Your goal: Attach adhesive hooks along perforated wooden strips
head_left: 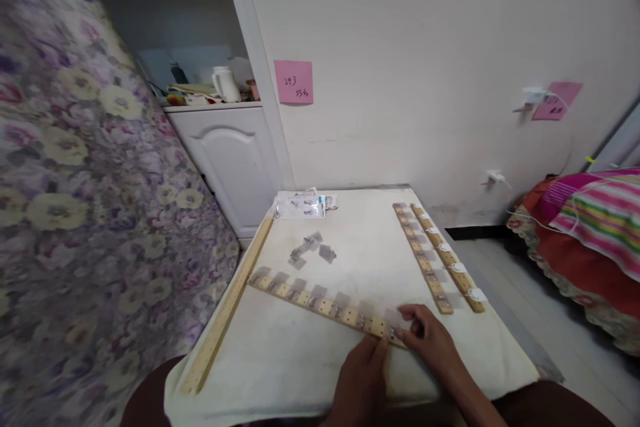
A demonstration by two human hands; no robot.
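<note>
A perforated wooden strip (pixel 320 307) lies slantwise across the white-covered table, carrying a row of small metal pieces with grey see-through squares. My left hand (pixel 363 373) grips its near edge close to the right end, thumb along the wood. At that same end, my right hand (pixel 433 340) is curled, thumb and forefinger around the last metal piece (pixel 393 332) and its square; the exact contact is too small to make out. Loose metal pieces with grey squares (pixel 305 250) lie beyond the strip, with one more (pixel 327 253) apart from them.
A bare wooden strip (pixel 227 313) runs along the table's left edge. Two more strips lie at the right, one with grey squares (pixel 423 257), one with white round tags (pixel 447 257). Clear plastic packets (pixel 300 207) sit at the back, near the wall. A flowered curtain (pixel 100 213) hangs left.
</note>
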